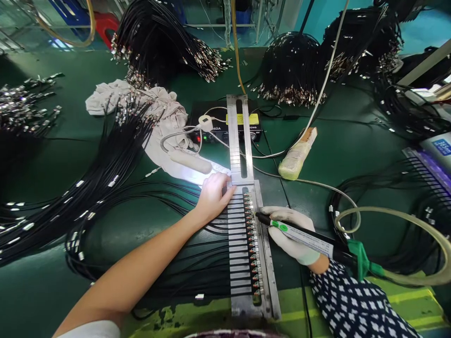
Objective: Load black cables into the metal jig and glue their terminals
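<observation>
A slotted metal jig [240, 263] lies lengthwise before me, with a row of black cables [207, 249] in its slots and small metal connectors [254, 249] along its right side. My left hand [214, 193], bare, is closed at the jig's upper left edge, its thumb and fingertips on the metal near the top cables. My right hand [294, 234], in a white glove with some fingertips bare, grips a black glue-dispensing syringe [310, 237] with a white label and a green air adapter. The syringe tip is at the connectors, partway down the row; any glue is too small to see.
Beyond the jig, a slotted metal bar [232, 136] lies over a black control box [214, 134]. A lit lamp [190, 162] rests on white cloth [162, 122]. Cable bundles [155, 37] lie at left and back. A taped block [298, 157] and looped hose [394, 211] are at right.
</observation>
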A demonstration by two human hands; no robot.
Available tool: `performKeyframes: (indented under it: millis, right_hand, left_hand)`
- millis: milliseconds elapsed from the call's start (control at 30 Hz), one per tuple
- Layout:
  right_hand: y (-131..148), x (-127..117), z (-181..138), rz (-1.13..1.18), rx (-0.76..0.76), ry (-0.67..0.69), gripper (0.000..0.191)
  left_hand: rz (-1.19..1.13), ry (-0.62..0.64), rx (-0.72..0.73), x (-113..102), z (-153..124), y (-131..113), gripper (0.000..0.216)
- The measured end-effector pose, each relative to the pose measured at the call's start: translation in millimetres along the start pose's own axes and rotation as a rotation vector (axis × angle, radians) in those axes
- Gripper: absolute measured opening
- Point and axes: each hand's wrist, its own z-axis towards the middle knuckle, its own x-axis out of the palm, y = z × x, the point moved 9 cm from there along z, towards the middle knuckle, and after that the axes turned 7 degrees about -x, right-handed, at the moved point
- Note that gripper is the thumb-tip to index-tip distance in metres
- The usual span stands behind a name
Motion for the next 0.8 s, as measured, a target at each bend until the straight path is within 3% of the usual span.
performKeyframes:
  millis: [800]
  right_hand:
    - [-1.9, 0.2, -2.4, 0.017, -0.032, 0.002, 0.02]
  left_hand:
    - [-0.001, -0.006, 0.001, 1.7, -0.2, 2.2, 0.014]
